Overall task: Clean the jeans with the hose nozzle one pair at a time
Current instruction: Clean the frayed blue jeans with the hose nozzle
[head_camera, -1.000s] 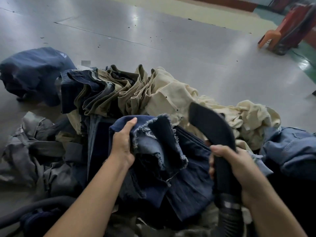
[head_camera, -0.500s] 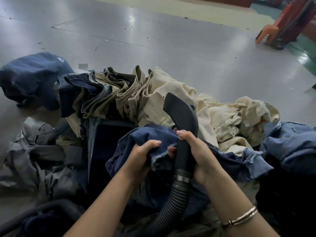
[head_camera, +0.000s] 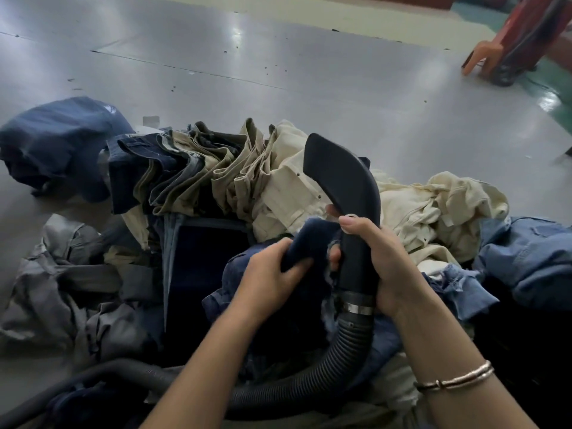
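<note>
Jeans, dark blue pair (head_camera: 312, 239), bunched low centre on top of the clothes heap, right against the hose nozzle (head_camera: 343, 181). Left hand (head_camera: 272, 274) grips a fold of the denim, fingers curled round it. Right hand (head_camera: 380, 261) wraps the black nozzle neck just above the metal clamp; thumb side also seems to pinch the same fold, partly hidden. Ribbed hose (head_camera: 325, 366) loops down and off to the left. Nozzle mouth points up and away from the cloth, so no cleaning contact yet, by my read.

To do it well: pull one layer flat and taut with the left hand, turn the mouth down onto it, and keep the neighbouring pairs clear. Loose frayed hems could get drawn in.

Folded beige and navy stack (head_camera: 198, 171) behind, cream garments (head_camera: 433, 212) right, grey pile (head_camera: 62, 274) left, all on the floor (head_camera: 278, 72). No brand, label or writing readable anywhere.
</note>
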Tool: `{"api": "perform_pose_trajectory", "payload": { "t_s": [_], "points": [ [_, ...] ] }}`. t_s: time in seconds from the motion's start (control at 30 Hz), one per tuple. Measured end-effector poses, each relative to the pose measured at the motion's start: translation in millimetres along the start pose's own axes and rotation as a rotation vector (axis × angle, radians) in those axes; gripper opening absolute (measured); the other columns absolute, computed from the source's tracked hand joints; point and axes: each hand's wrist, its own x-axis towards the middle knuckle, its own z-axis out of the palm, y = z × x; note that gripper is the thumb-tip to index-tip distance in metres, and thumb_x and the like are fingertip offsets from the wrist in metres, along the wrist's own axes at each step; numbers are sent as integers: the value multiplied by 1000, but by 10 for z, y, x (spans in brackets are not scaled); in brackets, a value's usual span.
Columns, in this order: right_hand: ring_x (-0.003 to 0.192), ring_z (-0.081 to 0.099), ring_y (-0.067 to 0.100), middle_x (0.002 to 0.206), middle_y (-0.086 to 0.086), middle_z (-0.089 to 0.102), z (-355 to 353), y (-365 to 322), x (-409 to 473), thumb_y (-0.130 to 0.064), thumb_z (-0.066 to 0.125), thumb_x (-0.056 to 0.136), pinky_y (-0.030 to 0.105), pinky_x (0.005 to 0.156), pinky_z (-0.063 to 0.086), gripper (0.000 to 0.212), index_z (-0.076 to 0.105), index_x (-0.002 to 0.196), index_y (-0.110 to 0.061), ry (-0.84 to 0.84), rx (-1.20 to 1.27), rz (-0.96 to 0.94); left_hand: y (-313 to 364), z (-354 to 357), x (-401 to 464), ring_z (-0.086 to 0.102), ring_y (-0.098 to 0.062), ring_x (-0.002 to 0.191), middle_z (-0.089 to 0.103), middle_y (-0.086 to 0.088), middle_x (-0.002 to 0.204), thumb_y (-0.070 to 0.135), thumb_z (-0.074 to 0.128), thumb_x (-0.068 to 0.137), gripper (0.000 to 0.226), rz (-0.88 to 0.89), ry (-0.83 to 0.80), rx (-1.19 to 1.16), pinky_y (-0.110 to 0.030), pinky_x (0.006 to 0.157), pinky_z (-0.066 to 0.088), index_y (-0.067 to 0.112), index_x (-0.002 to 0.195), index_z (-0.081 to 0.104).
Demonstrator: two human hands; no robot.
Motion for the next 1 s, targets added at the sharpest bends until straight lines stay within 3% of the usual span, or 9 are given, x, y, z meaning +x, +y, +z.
{"api": "perform_pose_trajectory", "payload": {
  "t_s": [0.1, 0.17, 0.23, 0.33, 0.43, 0.5, 0.73, 0.9, 1.0],
  "points": [
    [45, 57, 20, 57, 14, 62, -110, -21, 40, -26, 70, 80, 26, 45, 48, 21, 65, 90, -9, 114, -22, 29, -34, -34, 96, 52, -19, 81, 58, -13, 82, 9, 54, 95, 16, -129, 39, -371, -31, 74, 40, -6, 95, 59],
    [47, 59, 19, 66, 13, 67, -212, -42, 75, -25, 66, 85, 28, 50, 50, 15, 72, 84, -11, 196, -28, 47, -68, -82, 96, 55, -22, 84, 61, -15, 87, 20, 60, 90, 27, -237, -53, -582, -35, 76, 42, -6, 98, 62],
    [49, 59, 16, 79, 9, 72, -296, -70, 78, -25, 63, 86, 29, 53, 51, 21, 78, 74, -16, 223, -24, 63, -93, -78, 64, 62, -23, 81, 69, -14, 87, 35, 67, 78, 40, -318, -98, -640, -32, 72, 49, -2, 94, 68],
    [48, 59, 15, 75, 5, 71, -362, -94, -13, -20, 63, 87, 27, 46, 51, 13, 69, 86, -8, 205, -56, 26, -85, -66, 112, 65, -25, 76, 71, -17, 89, 22, 60, 90, 21, -400, 66, -810, -29, 69, 52, 3, 92, 69],
    [44, 55, 18, 58, 11, 57, -344, -67, -237, -17, 74, 69, 28, 41, 48, 22, 59, 76, -2, 100, -133, 35, -81, -158, 205, 69, -22, 69, 73, -11, 84, 21, 52, 96, 20, -446, 249, -985, -27, 64, 56, 8, 97, 68],
    [41, 54, 20, 56, 13, 55, -307, -9, -398, -11, 77, 60, 27, 39, 45, 27, 61, 78, 0, 20, -205, 74, -102, -230, 237, 71, -21, 67, 74, -9, 82, 25, 52, 97, 21, -448, 311, -1007, -27, 58, 57, 11, 98, 67],
    [44, 60, 19, 54, 4, 61, -176, 143, -652, -17, 73, 69, 24, 44, 47, 18, 57, 74, -12, -180, -587, 149, -154, -379, 253, 72, -21, 75, 75, -6, 86, 31, 51, 98, 20, -436, 447, -973, -30, 62, 57, 16, 98, 65],
    [43, 58, 19, 53, 3, 60, -167, 83, -488, -8, 71, 83, 22, 40, 43, 16, 57, 75, -11, 18, -565, 14, -93, -147, 201, 72, -24, 83, 75, -11, 92, 25, 46, 101, 24, -384, 289, -926, -38, 74, 59, 16, 101, 68],
    [39, 55, 18, 51, 7, 57, -195, 20, -426, -8, 68, 84, 24, 37, 42, 19, 60, 66, -11, 111, -414, -37, -158, -147, 180, 71, -27, 83, 74, -14, 93, 25, 47, 100, 24, -416, 345, -919, -39, 76, 58, 14, 99, 68]
  ]
}}
